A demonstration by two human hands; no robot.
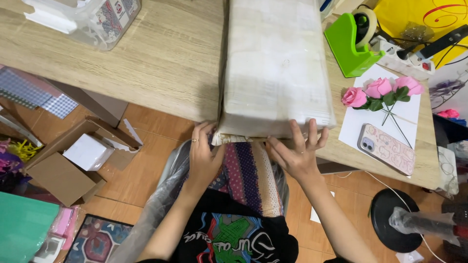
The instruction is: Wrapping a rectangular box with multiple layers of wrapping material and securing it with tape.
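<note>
Pale wood grain is seen across the surface (pixel 146 58) in the head view, and a large parcel (pixel 275 68) wrapped in clear plastic film is laid on it, its near end overhanging the front edge. The left hand (pixel 204 153) is pressed against the near left corner of the parcel, fingers bent and touching the wrapping, a ring worn on one finger. The right hand (pixel 297 151) is spread open against the near right end, fingertips laid up on the parcel's top edge; nothing is clenched in either hand. A patterned fabric (pixel 248 175) is seen below the parcel, between the forearms. To the right, a green tape dispenser (pixel 348 46) is stood on the surface, with three pink artificial roses (pixel 380 90) laid on a white sheet (pixel 360 124) and a phone (pixel 386 148) in a patterned case just beside them. On the floor to the left, an open cardboard box (pixel 68 163) is seen.
</note>
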